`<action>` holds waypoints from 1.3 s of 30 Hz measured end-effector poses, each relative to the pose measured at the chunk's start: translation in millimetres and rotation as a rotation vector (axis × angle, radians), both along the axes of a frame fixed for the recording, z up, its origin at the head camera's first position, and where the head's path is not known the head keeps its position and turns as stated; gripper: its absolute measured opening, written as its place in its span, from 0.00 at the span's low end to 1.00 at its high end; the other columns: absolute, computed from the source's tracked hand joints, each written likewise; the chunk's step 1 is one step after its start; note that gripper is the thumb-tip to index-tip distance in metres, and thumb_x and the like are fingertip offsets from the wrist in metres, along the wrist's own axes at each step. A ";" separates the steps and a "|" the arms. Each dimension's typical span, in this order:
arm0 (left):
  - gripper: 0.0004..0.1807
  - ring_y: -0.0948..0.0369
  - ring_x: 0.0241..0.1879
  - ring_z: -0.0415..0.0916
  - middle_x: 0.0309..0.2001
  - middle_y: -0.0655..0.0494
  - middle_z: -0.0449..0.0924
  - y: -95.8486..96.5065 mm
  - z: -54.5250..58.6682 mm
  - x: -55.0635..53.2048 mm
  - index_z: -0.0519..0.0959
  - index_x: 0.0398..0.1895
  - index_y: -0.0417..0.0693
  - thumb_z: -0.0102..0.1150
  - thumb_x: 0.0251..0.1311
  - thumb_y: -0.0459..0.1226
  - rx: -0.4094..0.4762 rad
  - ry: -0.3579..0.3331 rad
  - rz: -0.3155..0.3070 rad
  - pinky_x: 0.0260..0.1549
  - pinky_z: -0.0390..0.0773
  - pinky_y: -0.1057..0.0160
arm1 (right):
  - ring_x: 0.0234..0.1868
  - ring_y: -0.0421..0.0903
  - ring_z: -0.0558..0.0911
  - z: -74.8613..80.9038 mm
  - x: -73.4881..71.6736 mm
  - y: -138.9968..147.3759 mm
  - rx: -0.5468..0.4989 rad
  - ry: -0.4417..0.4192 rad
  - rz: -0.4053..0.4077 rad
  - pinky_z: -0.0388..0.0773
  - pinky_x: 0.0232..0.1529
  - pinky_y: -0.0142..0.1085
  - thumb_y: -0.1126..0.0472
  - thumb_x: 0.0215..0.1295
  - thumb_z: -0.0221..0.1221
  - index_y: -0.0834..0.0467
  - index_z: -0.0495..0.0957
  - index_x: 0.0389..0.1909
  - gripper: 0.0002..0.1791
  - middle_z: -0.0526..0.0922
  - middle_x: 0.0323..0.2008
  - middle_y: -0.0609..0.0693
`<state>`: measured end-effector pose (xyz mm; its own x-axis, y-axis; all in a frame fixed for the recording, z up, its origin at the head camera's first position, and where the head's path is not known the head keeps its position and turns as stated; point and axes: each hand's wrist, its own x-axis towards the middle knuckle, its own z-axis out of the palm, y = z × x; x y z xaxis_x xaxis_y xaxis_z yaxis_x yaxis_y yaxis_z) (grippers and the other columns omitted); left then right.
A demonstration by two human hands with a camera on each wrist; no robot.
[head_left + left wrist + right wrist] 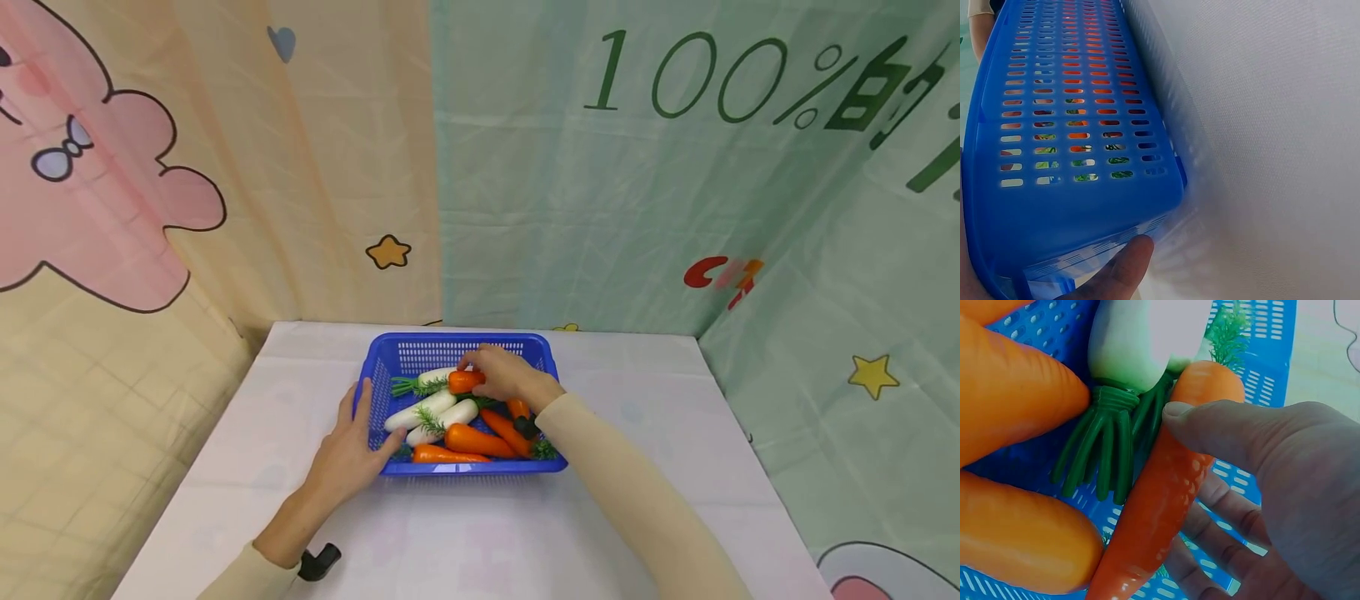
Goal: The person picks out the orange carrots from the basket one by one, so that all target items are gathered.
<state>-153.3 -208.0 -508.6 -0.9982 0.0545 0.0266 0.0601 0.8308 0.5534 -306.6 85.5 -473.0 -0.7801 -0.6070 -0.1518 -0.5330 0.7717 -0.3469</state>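
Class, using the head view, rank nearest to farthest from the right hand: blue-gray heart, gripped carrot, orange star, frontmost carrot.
1. Gripped carrot: in right hand
2. Frontmost carrot: front of basket
3. Orange star: beyond basket, left
4. Blue-gray heart: higher, left

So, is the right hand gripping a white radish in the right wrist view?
No, the right hand grips an orange carrot between its thumb and fingers.

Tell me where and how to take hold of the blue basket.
I'd grip the blue basket by its rim at both short ends, coming from left and right; it lies widest left to right, and the raised rim offers an edge.
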 end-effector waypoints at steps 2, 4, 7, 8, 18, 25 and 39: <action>0.62 0.16 0.72 0.78 0.95 0.26 0.40 -0.1 0.2 -0.3 0.40 0.98 0.39 0.63 0.83 0.61 0.000 0.003 -0.001 0.67 0.83 0.17 | 0.68 0.58 0.85 7.9 7.0 -2.8 0.006 -0.011 -0.011 0.86 0.77 0.54 0.61 0.83 0.71 0.54 0.86 0.74 0.23 0.87 0.68 0.60; 0.62 0.16 0.71 0.79 0.95 0.25 0.41 0.1 0.6 -0.4 0.40 0.98 0.38 0.63 0.83 0.61 -0.002 0.008 -0.003 0.66 0.83 0.17 | 0.67 0.56 0.85 -1.7 1.4 -0.2 0.004 0.012 0.003 0.86 0.76 0.52 0.58 0.83 0.72 0.52 0.86 0.74 0.23 0.88 0.67 0.58; 0.62 0.16 0.69 0.80 0.95 0.26 0.41 -0.2 0.4 -0.6 0.40 0.98 0.38 0.64 0.82 0.61 -0.002 0.009 0.000 0.65 0.84 0.18 | 0.65 0.55 0.85 -1.7 1.9 0.9 -0.006 0.019 0.009 0.87 0.74 0.53 0.57 0.82 0.73 0.52 0.86 0.74 0.23 0.88 0.66 0.57; 0.62 0.16 0.69 0.80 0.95 0.26 0.41 -0.3 0.2 -0.6 0.40 0.98 0.38 0.64 0.82 0.61 -0.001 0.009 0.000 0.65 0.85 0.18 | 0.65 0.54 0.86 -1.5 2.0 1.6 -0.013 0.020 0.009 0.88 0.73 0.52 0.56 0.82 0.73 0.51 0.86 0.74 0.23 0.88 0.65 0.57; 0.62 0.16 0.71 0.79 0.95 0.27 0.40 -0.4 -2.2 -0.7 0.39 0.98 0.39 0.63 0.83 0.61 -0.001 -0.002 0.002 0.68 0.83 0.18 | 0.62 0.53 0.88 12.5 10.0 6.0 -0.036 0.030 -0.030 0.90 0.69 0.51 0.57 0.81 0.74 0.49 0.86 0.74 0.24 0.87 0.64 0.56; 0.62 0.16 0.69 0.81 0.95 0.28 0.41 -0.8 -1.9 0.5 0.39 0.98 0.40 0.62 0.82 0.63 -0.007 0.004 0.007 0.66 0.84 0.18 | 0.63 0.54 0.88 26.8 14.5 14.9 -0.076 0.046 -0.036 0.91 0.69 0.53 0.57 0.81 0.74 0.50 0.86 0.75 0.25 0.87 0.66 0.57; 0.62 0.16 0.71 0.79 0.95 0.28 0.41 -0.9 -1.8 -0.4 0.39 0.99 0.41 0.62 0.83 0.63 -0.011 0.006 0.013 0.68 0.82 0.17 | 0.64 0.57 0.88 47.7 25.1 44.6 -0.129 0.105 -0.036 0.91 0.70 0.55 0.56 0.80 0.75 0.52 0.84 0.75 0.27 0.86 0.68 0.58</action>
<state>-153.7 -208.9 -510.4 -0.9986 0.0421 0.0318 0.0526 0.8376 0.5438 -281.4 130.1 -425.3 -0.8094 -0.5872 0.0089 -0.5439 0.7437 -0.3886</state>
